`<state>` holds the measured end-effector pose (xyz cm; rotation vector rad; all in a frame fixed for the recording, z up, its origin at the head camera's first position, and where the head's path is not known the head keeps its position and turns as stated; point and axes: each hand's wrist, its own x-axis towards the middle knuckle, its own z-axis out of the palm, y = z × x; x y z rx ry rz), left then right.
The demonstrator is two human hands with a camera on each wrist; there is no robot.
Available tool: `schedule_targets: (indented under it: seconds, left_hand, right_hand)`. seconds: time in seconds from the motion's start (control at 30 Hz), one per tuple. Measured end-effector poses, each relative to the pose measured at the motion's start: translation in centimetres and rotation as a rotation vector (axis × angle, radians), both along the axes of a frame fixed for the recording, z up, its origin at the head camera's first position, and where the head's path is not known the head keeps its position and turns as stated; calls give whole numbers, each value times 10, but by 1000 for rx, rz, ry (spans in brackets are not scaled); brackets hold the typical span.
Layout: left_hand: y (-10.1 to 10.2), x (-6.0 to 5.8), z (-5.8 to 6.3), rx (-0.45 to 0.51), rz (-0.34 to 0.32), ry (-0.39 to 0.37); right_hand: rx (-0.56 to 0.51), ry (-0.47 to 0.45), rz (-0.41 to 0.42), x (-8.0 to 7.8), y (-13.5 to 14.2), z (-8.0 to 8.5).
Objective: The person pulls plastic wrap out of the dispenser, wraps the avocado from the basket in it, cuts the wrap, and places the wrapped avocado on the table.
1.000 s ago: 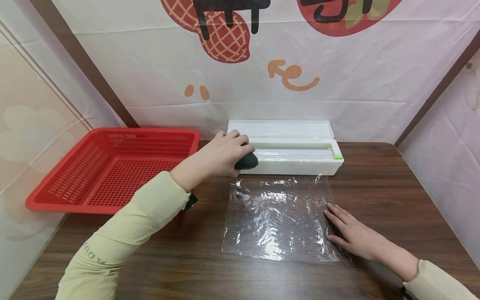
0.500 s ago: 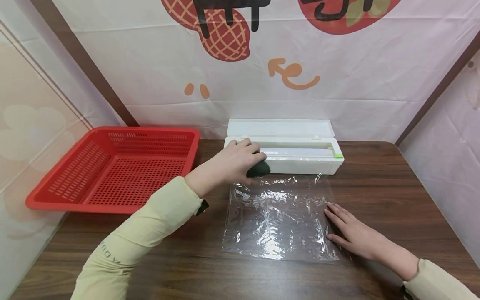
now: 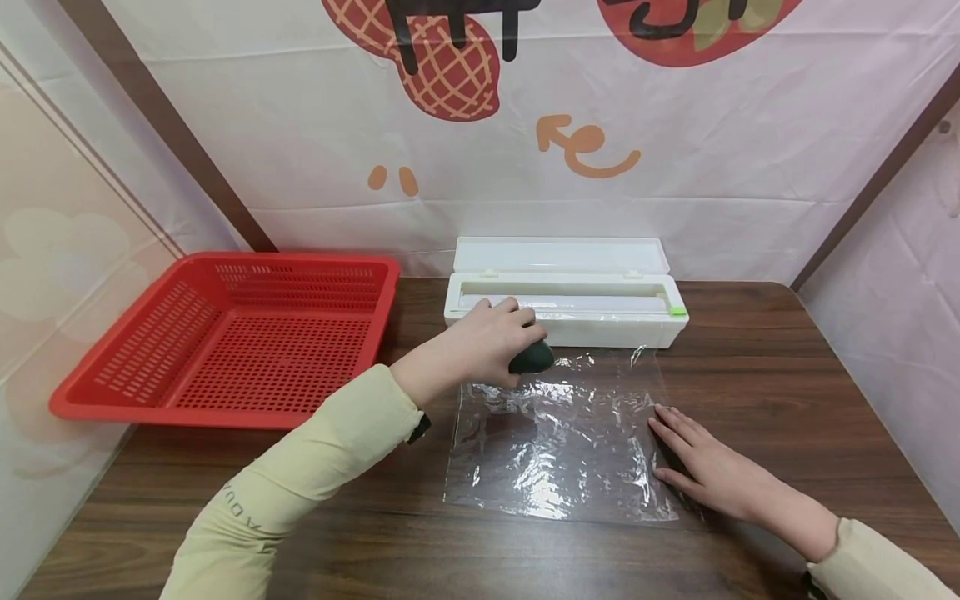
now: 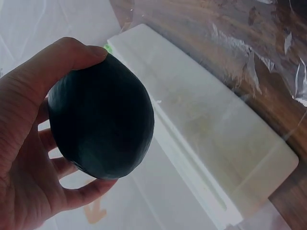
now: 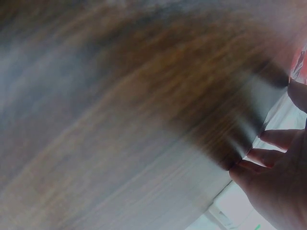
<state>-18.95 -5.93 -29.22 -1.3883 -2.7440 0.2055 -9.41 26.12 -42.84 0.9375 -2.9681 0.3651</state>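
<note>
My left hand (image 3: 489,340) holds a dark green avocado (image 3: 534,358), its thumb and fingers curled round the sides. In the left wrist view the avocado (image 4: 103,120) looks smooth and rounded, with fingertips partly behind it. It hangs over the back left part of a clear sheet of plastic wrap (image 3: 577,442), which lies wrinkled and shiny on the table. My right hand (image 3: 708,467) rests with fingers extended at the sheet's right edge. Just behind the sheet stands a white cling film box (image 3: 615,333), lid up and roll inside.
A red perforated basket (image 3: 225,415) sits on the left of the brown wooden table (image 3: 780,367). The box has a small green piece (image 3: 678,311) at its right end. A printed white cloth wall (image 3: 300,167) rises behind the table.
My left hand has moved right and toward the front with the avocado, from before the box to over the plastic wrap. The right hand has stayed in place.
</note>
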Motion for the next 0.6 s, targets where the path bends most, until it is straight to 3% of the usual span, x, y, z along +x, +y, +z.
schedule_targets:
  seconds: [0.2, 0.6]
  left_hand:
    - [5, 2, -5, -23, -4, 7]
    - [17, 8, -22, -58, 5, -56]
  right_hand:
    - [-3, -6, 1, 0, 0, 1]
    - [4, -22, -4, 0, 1, 1]
